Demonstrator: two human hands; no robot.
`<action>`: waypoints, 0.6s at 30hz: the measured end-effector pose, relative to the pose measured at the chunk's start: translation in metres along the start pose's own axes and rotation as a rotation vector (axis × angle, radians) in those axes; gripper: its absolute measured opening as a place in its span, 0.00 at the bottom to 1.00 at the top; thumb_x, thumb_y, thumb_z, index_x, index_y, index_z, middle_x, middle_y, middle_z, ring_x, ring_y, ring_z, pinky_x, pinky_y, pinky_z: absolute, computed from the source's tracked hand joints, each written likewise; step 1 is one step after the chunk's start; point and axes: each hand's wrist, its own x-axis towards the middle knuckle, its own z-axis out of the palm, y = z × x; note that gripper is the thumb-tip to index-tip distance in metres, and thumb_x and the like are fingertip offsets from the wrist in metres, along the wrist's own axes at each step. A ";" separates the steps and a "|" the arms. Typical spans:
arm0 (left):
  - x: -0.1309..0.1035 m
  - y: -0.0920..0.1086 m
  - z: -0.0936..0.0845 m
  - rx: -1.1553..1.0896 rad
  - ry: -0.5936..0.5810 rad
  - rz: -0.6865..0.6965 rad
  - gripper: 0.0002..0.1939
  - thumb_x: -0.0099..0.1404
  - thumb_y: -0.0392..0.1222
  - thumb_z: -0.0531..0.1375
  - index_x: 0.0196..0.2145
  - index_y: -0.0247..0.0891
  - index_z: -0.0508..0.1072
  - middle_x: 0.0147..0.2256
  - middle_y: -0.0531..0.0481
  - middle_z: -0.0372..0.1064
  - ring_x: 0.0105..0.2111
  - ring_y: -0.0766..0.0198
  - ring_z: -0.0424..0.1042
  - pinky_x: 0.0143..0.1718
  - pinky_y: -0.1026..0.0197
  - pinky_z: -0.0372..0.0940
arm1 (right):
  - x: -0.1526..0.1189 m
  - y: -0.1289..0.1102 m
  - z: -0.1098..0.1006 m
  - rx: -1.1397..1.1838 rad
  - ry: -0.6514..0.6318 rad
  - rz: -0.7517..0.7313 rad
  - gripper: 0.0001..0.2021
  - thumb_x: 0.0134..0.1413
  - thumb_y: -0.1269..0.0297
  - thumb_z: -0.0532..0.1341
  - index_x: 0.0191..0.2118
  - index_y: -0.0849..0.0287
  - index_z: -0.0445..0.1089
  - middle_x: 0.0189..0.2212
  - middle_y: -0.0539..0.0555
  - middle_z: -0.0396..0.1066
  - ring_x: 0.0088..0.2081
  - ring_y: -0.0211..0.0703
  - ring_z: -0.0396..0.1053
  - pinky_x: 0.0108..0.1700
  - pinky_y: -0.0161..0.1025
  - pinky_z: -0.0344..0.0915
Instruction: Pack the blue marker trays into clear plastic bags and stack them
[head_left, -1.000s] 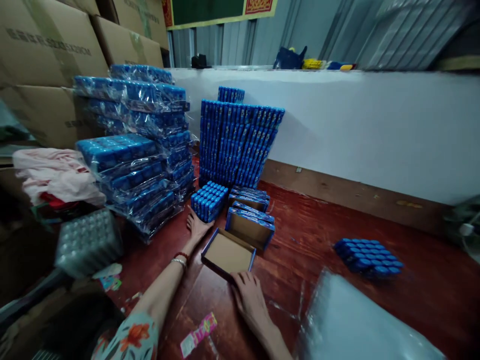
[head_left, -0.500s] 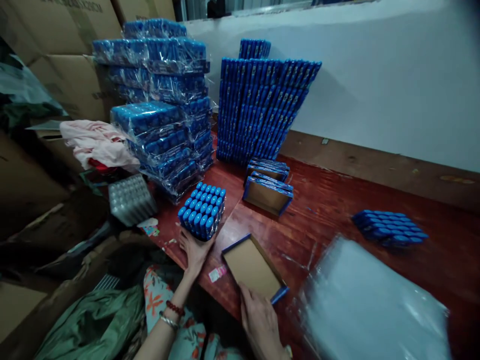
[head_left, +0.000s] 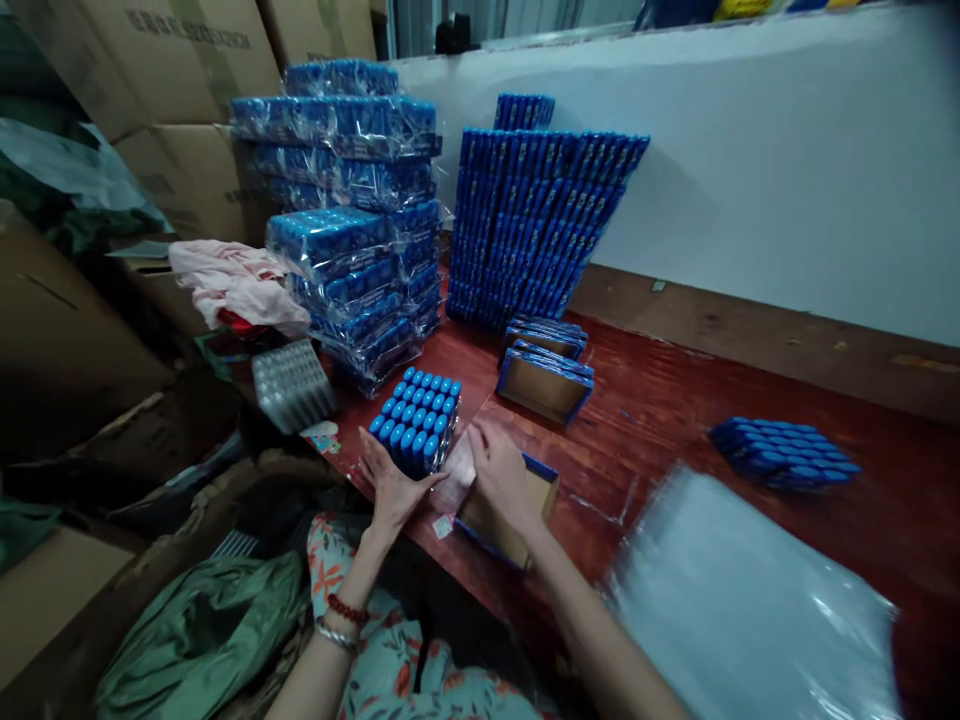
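Observation:
A block of blue-capped tubes [head_left: 417,418] stands upright near the front edge of the red wooden table [head_left: 675,410]. My left hand [head_left: 391,486] presses flat against its near side. My right hand [head_left: 501,475] grips a shallow blue-edged cardboard tray [head_left: 506,516], tilted up on its side just right of the block. The hand covers most of the tray's top edge.
Two more cardboard trays [head_left: 546,382] lie behind. A tall stack of blue boxes [head_left: 536,222] and shrink-wrapped packs [head_left: 352,230] stand at the back left. Another tube block [head_left: 784,453] lies at right, clear plastic sheets [head_left: 750,610] at front right. A grey tube pack [head_left: 291,384] and cartons [head_left: 165,60] sit left.
My right hand lifted the flat tray onto its side and brought it leftward beside the tube block. The left hand stayed against the block. The view shifted slightly.

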 end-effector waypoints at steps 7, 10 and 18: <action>0.006 0.003 -0.002 -0.035 0.038 0.049 0.70 0.46 0.60 0.67 0.65 0.33 0.19 0.64 0.27 0.34 0.65 0.36 0.37 0.61 0.35 0.43 | 0.108 -0.003 0.038 0.416 -0.149 0.000 0.30 0.47 0.33 0.50 0.29 0.59 0.69 0.30 0.52 0.72 0.38 0.42 0.67 0.47 0.42 0.63; 0.003 0.009 -0.006 -0.017 0.074 0.122 0.69 0.47 0.58 0.67 0.65 0.32 0.20 0.63 0.27 0.33 0.65 0.35 0.37 0.61 0.35 0.44 | 0.103 -0.009 0.039 0.512 -0.112 -0.017 0.26 0.44 0.35 0.55 0.26 0.58 0.65 0.25 0.48 0.68 0.32 0.39 0.63 0.41 0.38 0.64; -0.078 0.035 0.028 -0.084 -0.146 0.355 0.66 0.50 0.62 0.65 0.64 0.41 0.18 0.65 0.29 0.30 0.66 0.37 0.35 0.62 0.34 0.40 | 0.017 0.030 -0.060 0.414 0.229 0.027 0.18 0.51 0.46 0.55 0.29 0.57 0.65 0.28 0.47 0.66 0.33 0.38 0.62 0.41 0.36 0.60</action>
